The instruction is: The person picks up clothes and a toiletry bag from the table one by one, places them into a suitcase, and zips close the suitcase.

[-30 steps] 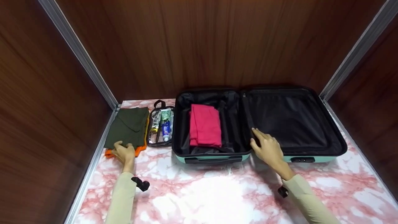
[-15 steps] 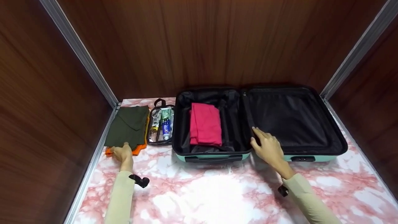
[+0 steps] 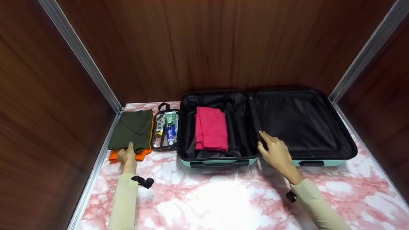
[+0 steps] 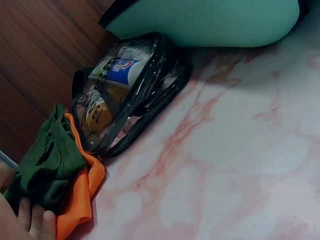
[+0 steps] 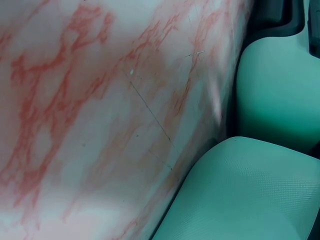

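At the front edge of a folded dark green garment (image 3: 134,126), my left hand (image 3: 127,157) pinches the cloth, thumb on top. In the left wrist view its fingers (image 4: 37,220) reach under the green cloth (image 4: 47,175), which is bunched there. An orange garment (image 3: 141,156) lies beneath and sticks out at the front and right. My right hand (image 3: 277,156) rests on the inner front corner of the right half of the opened suitcase (image 3: 300,124), fingers relaxed. A folded pink garment (image 3: 211,129) lies in the left half. The right hand is out of sight in its wrist view.
A clear toiletry pouch (image 4: 150,95) with tubes inside stands between the garment stack and the suitcase. The mint shell (image 5: 260,190) shows in the right wrist view. Brown wood-look walls (image 3: 204,48) enclose the marbled table (image 3: 179,204) at the back and both sides.
My left hand has come from above the stack to its front edge, and its thumb now lies on the green garment. My right hand stays on the suitcase.
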`<state>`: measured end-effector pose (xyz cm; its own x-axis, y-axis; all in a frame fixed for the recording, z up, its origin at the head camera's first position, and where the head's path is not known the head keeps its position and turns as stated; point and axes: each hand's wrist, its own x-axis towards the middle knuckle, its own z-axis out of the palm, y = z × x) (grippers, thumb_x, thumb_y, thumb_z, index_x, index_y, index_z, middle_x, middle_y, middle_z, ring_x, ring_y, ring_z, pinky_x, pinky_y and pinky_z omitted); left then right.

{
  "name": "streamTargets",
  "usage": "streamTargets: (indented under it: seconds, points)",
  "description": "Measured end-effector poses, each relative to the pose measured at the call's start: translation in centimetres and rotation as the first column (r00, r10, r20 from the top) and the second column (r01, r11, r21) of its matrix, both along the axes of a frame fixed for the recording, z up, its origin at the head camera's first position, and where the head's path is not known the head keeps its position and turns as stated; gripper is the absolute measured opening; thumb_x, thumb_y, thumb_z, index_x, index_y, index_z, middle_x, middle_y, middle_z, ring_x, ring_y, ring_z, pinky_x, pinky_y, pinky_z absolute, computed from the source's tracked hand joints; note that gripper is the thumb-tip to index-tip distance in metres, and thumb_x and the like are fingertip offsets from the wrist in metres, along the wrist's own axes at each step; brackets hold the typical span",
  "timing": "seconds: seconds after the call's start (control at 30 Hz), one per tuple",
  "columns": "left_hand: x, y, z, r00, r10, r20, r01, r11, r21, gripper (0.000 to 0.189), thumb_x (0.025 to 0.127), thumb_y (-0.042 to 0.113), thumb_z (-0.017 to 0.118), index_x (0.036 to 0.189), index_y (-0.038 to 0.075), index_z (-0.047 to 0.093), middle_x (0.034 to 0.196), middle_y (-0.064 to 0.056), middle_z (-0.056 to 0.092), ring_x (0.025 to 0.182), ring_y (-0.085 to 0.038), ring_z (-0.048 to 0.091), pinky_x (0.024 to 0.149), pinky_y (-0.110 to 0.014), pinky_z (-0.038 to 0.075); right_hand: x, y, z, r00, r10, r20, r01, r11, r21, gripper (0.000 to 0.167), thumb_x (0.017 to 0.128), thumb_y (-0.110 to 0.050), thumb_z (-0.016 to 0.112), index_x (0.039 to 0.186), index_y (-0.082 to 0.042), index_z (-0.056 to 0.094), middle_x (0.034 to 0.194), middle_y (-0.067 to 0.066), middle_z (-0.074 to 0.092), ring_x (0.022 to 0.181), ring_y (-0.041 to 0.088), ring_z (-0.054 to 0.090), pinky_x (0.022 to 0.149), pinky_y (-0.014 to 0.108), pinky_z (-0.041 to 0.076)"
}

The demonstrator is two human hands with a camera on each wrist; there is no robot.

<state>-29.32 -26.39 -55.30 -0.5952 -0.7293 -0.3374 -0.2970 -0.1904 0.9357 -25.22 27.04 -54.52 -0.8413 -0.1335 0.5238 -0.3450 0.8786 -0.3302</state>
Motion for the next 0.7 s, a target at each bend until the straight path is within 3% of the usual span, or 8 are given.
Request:
streamTargets:
  seconds: [0.17,0.3,0.43,0.57,0.7]
  points:
    - [-0.4,0.1,0.2,0.998,-0.058,0.003,0.058,0.998,-0.003,0.065,0.099,0.022,0.057,0.153,-0.001,0.029,0.154,-0.021,0.033,0.138,-0.031,0.036,0.114,-0.035,0.029,0.0,0.0,0.1,1.0,-0.005,-0.005,0.005,1.0,-0.001,0.044,0.096,-0.028,0.06,0.135,-0.008,0.062,0.131,0.013,0.063,0.105,0.039,0.063,0.086,0.055,0.048]
    - [-0.7,0.2,0.4,0.996,-0.088,-0.019,0.088,0.996,-0.007,0.072,0.1,0.022,0.055,0.157,0.004,0.016,0.159,-0.02,0.022,0.143,-0.031,0.028,0.116,-0.036,0.024,-0.1,0.0,0.1,1.0,-0.01,-0.012,0.01,1.0,-0.004,0.043,0.096,-0.027,0.06,0.135,-0.008,0.062,0.13,0.013,0.063,0.104,0.039,0.063,0.085,0.055,0.048]
    - [-0.9,0.0,0.6,0.994,-0.084,-0.076,0.093,0.986,0.135,0.08,0.099,0.03,0.056,0.157,0.002,0.009,0.16,-0.016,0.019,0.143,-0.027,0.027,0.115,-0.033,0.026,-0.1,0.1,0.1,1.0,-0.012,-0.007,0.012,1.0,-0.004,0.044,0.096,-0.027,0.06,0.135,-0.008,0.062,0.131,0.013,0.063,0.105,0.039,0.063,0.086,0.055,0.048]
    - [-0.9,-0.6,0.3,0.991,-0.045,-0.129,0.082,0.952,0.296,0.081,0.097,0.034,0.059,0.155,0.003,0.011,0.156,-0.013,0.026,0.138,-0.024,0.033,0.111,-0.032,0.032,-0.1,0.1,0.0,1.0,-0.005,0.009,0.005,1.0,0.008,0.044,0.097,-0.028,0.059,0.136,-0.007,0.061,0.131,0.014,0.062,0.106,0.039,0.062,0.088,0.055,0.048]
    - [-0.9,-1.2,0.0,0.99,-0.036,-0.135,0.082,0.93,0.357,0.075,0.099,0.025,0.054,0.156,0.005,0.009,0.157,-0.012,0.021,0.141,-0.022,0.027,0.114,-0.033,0.027,0.0,0.1,-0.1,1.0,-0.005,0.013,0.005,1.0,0.013,0.044,0.097,-0.028,0.059,0.136,-0.007,0.061,0.131,0.014,0.062,0.106,0.039,0.062,0.088,0.054,0.048]
